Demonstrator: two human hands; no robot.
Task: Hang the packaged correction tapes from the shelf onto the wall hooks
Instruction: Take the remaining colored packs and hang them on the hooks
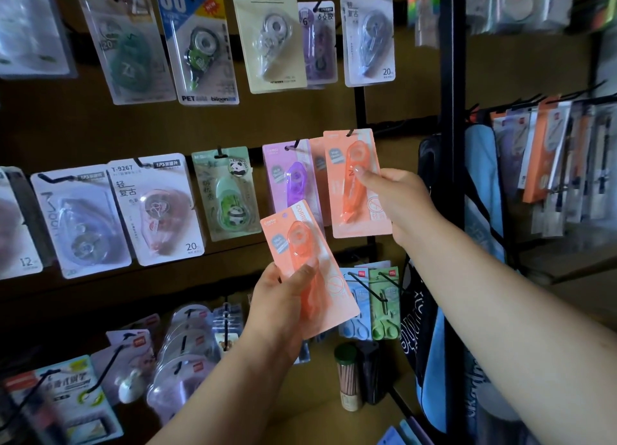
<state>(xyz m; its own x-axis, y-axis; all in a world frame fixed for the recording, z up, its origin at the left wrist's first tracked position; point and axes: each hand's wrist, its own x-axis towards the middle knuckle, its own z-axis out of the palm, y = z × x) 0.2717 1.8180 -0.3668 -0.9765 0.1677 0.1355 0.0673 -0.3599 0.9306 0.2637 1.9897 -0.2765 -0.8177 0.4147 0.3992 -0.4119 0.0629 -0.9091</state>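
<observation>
**Glossy plastic on matt card**

In my right hand (397, 197) the orange card-backed correction tape pack (357, 184) has a smooth matt card and a shiny clear plastic blister. At seven o'clock from it, my left hand (283, 304) holds a matching glossy orange pack (307, 264). The thin black metal hooks (367, 287) look matt.

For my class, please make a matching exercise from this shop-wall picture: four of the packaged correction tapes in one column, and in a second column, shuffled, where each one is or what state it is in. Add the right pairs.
Column one
1. orange pack on the hook
2. second orange pack
3. purple pack
4. panda pack

Column two
A. hangs untouched, left of the purple one
B. held off the wall by the left hand
C. hangs between the panda pack and the orange ones
D. on its hook, gripped by the right hand

Pairs: 1-D, 2-B, 3-C, 4-A
</observation>
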